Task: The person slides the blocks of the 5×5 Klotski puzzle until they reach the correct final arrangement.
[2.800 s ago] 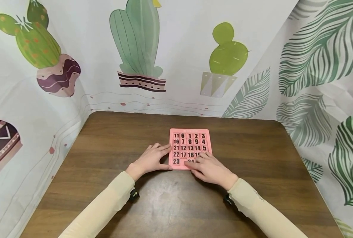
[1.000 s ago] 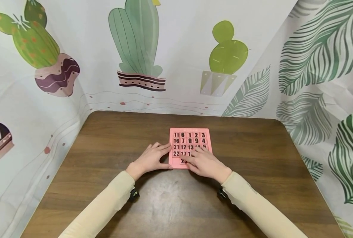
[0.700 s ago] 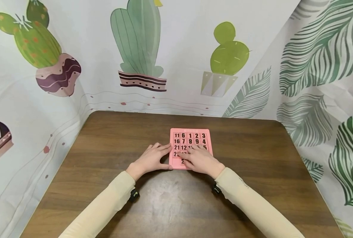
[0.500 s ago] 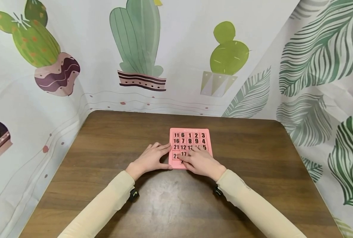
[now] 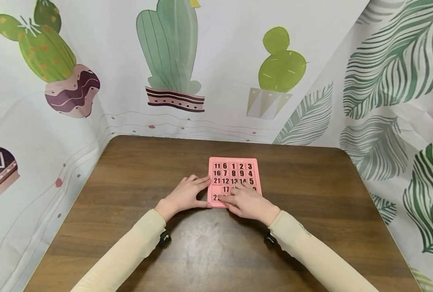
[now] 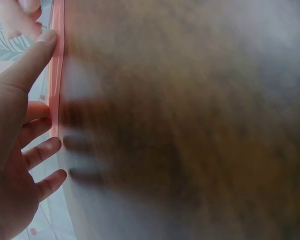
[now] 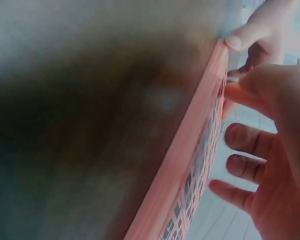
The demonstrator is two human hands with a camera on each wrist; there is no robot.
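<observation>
A pink number slide puzzle [image 5: 216, 159] lies flat on the wooden table in the head view, its tiles bearing black numerals. In its left column, the slot [image 5: 216, 189] below tile 21 [image 5: 216, 181] holds no tile. My left hand [image 5: 184, 195] rests at the puzzle's left side, thumb at the near corner and index finger on the edge. Over the lower right tiles lies my right hand [image 5: 250, 202], its index fingertip touching the bottom-left tile [image 5: 215, 197]. That finger partly hides the tile's number, and the hand covers several others. Both wrist views show the puzzle's pink edge [image 6: 57, 75] [image 7: 190, 135].
The brown wooden table [image 5: 147, 162] extends around the puzzle. Behind it hangs a white cloth [image 5: 223, 61] printed with cacti and leaves. A dark wrist device shows under each sleeve cuff [image 5: 152, 223].
Tile 23 has slid right along the bottom row, then tile 22 has slid down into the bottom-left corner. My right hand moved left, then slightly toward me; my left hand stayed put.
</observation>
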